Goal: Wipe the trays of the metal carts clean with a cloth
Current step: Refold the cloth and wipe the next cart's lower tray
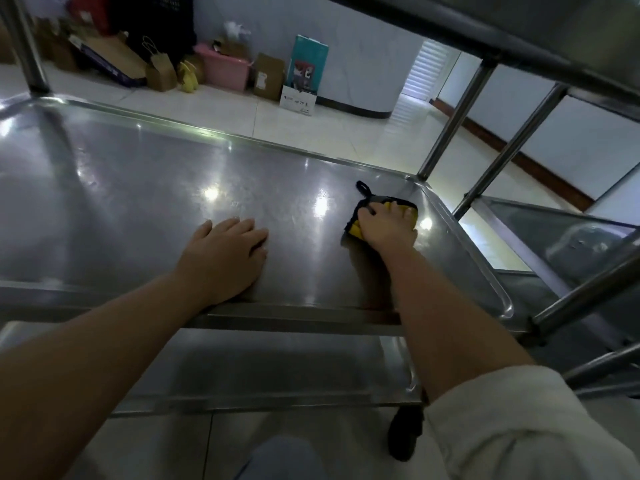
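Two bare hands are working on a polished steel tray (145, 174).

Left hand (225, 254) is lying flat, fingers together, on the smooth reflective sheet near its front lip. Right hand (384, 223) is pressing down on a folded yellow-and-black cloth (356, 230), fingers spread over it, near the tray's rounded right corner; a black loop is sticking out behind. Round metal cart posts (453, 116) are rising at the corner.

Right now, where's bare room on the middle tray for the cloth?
Tray is bare left of the left hand to the far-left post, and between both hands. Crowded only at the right end: right hand presses the cloth near the rim. Lower tray looks bare too.
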`<state>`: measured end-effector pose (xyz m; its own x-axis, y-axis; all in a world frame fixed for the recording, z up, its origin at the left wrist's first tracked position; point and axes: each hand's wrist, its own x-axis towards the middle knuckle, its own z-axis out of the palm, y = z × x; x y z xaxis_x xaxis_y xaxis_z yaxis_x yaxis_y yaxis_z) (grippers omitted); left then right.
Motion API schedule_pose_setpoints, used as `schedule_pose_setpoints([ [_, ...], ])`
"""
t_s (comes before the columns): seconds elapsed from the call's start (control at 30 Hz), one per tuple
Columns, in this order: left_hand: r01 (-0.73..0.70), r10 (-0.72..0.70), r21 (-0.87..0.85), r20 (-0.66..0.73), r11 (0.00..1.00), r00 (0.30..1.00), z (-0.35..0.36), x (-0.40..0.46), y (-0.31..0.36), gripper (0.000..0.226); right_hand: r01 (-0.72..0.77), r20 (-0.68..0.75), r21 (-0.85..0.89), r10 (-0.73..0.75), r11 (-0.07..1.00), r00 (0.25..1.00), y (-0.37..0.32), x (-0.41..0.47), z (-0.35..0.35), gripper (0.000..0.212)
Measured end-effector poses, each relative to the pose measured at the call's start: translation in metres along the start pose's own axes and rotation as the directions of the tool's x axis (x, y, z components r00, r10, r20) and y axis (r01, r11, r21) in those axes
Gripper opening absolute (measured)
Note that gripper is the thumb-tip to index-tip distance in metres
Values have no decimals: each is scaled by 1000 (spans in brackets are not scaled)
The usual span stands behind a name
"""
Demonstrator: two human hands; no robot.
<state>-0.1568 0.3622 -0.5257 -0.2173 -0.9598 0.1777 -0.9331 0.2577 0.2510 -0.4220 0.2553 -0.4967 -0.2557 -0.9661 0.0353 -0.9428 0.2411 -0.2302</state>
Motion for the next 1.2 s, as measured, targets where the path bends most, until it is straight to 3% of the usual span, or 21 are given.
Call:
schedule_pose_setpoints([
  [0.13, 17, -17, 15, 17, 1000, 1000, -1, 0, -4, 44, 193, 37, -44, -191, 980, 981, -7, -12, 3, 52],
  [0.23, 15, -18, 55, 46, 998, 999, -5, -2, -6, 46, 474, 22, -10, -473, 881, 881, -1, -44, 6, 53],
  [0.33, 14, -18, 69, 62, 998, 998, -8, -5, -4, 47, 577, 32, 78, -580, 813, 814, 21, -68, 4, 61],
  [0.43, 30, -35, 65, 74, 997, 997, -9, -5, 1, 48, 486, 49, 112, -494, 867, 868, 50, -55, -8, 59],
  [0.53, 31, -35, 53, 76, 998, 996, -8, -3, 2, 48, 301, -41, 32, -300, 953, 953, 90, -28, -20, 45],
  [0.63, 28, -31, 45, 77, 999, 997, -7, 0, 1, 47, 165, -93, -70, -171, 984, 981, 121, -19, -21, 45],
  [0.73, 13, -19, 73, 86, 997, 996, -5, -1, -1, 47, 83, -68, -97, -90, 992, 994, 109, -31, -15, 46],
  [0.8, -2, -4, 79, 78, 997, 997, -4, -1, -2, 47, 136, -58, -159, -147, 978, 987, 79, -49, -11, 41],
  [0.9, 9, -14, 78, 73, 997, 997, -4, 1, -2, 48, 374, -169, -79, -382, 924, 909, 19, -83, 2, 50],
  [0.97, 34, -40, 81, 84, 996, 996, -4, 3, -4, 48, 488, -82, -62, -492, 871, 867, -12, -98, 11, 62],
  [1.07, 32, -35, 57, 64, 998, 997, -4, 1, -5, 46, 484, 22, -15, -484, 875, 875, -7, -96, 11, 66],
  [1.2, -15, 16, 4, -58, 1000, 998, -10, -3, 4, 38, 280, -56, 11, -279, 960, 959, 62, -91, -2, 67],
])
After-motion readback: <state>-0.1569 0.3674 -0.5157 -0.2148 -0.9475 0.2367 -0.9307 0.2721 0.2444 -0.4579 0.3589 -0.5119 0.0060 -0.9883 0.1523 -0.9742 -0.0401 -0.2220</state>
